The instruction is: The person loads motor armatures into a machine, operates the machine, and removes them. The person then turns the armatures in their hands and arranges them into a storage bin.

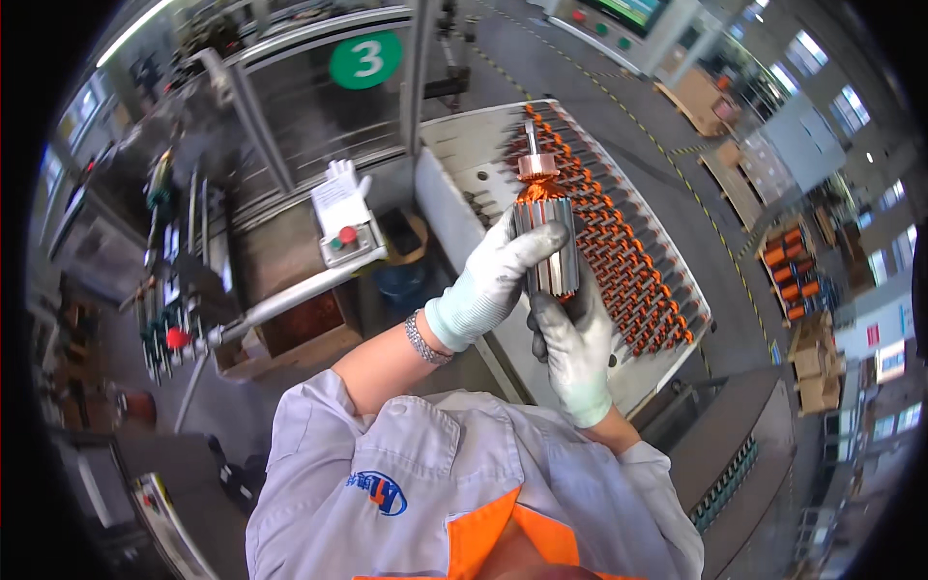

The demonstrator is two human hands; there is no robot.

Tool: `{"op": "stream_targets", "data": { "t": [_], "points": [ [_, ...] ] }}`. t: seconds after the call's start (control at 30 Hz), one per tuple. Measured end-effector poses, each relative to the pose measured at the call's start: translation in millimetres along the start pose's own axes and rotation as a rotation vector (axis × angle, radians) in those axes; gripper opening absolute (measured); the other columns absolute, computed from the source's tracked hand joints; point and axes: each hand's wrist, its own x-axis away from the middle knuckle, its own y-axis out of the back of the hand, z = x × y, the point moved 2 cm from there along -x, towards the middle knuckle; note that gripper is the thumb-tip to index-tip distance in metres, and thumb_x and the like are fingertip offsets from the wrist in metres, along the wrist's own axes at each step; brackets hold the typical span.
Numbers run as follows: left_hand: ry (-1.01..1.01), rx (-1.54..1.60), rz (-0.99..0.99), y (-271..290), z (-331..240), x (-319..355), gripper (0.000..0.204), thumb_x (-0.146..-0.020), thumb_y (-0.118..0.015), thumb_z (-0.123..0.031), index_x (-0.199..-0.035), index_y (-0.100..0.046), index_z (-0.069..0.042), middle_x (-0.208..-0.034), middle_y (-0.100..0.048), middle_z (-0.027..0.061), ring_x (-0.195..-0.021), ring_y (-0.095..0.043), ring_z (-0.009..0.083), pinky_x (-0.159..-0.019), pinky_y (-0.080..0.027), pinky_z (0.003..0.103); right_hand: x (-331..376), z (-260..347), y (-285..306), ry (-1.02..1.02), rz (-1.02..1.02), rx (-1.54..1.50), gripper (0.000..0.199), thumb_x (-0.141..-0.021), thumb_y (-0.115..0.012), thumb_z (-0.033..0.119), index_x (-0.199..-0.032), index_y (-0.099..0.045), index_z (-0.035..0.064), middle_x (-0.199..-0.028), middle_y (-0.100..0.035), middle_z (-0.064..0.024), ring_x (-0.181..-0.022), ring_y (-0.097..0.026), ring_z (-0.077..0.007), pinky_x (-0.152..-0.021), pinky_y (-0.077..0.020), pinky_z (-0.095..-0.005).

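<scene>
Just right of centre frame, the person holds one motor rotor (543, 227) upright in both gloved hands. The left hand (493, 280) is closed around the steel core from the left; the right hand (576, 348) grips it from below, fingers wrapped. The copper end and shaft point upward. Behind it, a white tray (464, 155) carries rows of matching rotors. This appears to be a hand inspection step. The next move calls for a steady grip and an open slot in the tray.
</scene>
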Motion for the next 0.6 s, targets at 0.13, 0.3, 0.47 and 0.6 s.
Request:
{"op": "stream_targets", "data": {
  "t": [0.13,0.3,0.47,0.6],
  "points": [
    [0.147,0.007,0.140,-20,25,-20,0.045,-0.095,-0.067,-0.030,-0.130,-0.052,-0.006,-0.113,-0.062,0.0046,-0.099,-0.060,0.0123,-0.090,-0.050,0.031,12,6,31,-0.003,-0.195,-0.037,0.064,-0.091,-0.074,0.030,-0.141,-0.045,0.0027,-0.085,-0.059,0.0014,-0.055,-0.045,-0.0013,-0.044,-0.0337,-0.0190],
    [0.221,0.069,0.294,-40,41,-38,0.054,-0.095,-0.067,-0.037,-0.135,-0.050,-0.004,-0.124,-0.063,0.0101,-0.110,-0.062,0.0181,-0.097,-0.050,0.035,20,26,44,-0.035,-0.267,-0.233,0.060,-0.094,-0.066,0.002,-0.147,-0.037,-0.0018,-0.122,-0.058,-0.0042,-0.094,-0.054,-0.0053,-0.078,-0.0462,-0.0209],
    [0.294,0.147,0.322,-46,33,-40,0.044,-0.097,-0.066,-0.030,-0.130,-0.052,-0.006,-0.110,-0.064,0.0043,-0.097,-0.064,0.0137,-0.087,-0.054,0.032,20,33,43,-0.061,-0.354,-0.129,0.061,-0.092,-0.070,0.028,-0.141,-0.045,0.0014,-0.083,-0.059,-0.0012,-0.052,-0.043,-0.0018,-0.042,-0.0308,-0.0178],
    [0.328,0.217,0.326,-32,25,-41,0.048,-0.098,-0.064,-0.032,-0.135,-0.050,-0.005,-0.119,-0.062,0.0062,-0.108,-0.061,0.0157,-0.094,-0.051,0.035,18,38,37,-0.268,-0.260,-0.249,0.044,-0.096,-0.062,0.042,-0.119,-0.055,0.0055,-0.064,-0.048,0.0008,-0.041,-0.031,-0.0045,-0.038,-0.0223,-0.0213]
  ]
}}
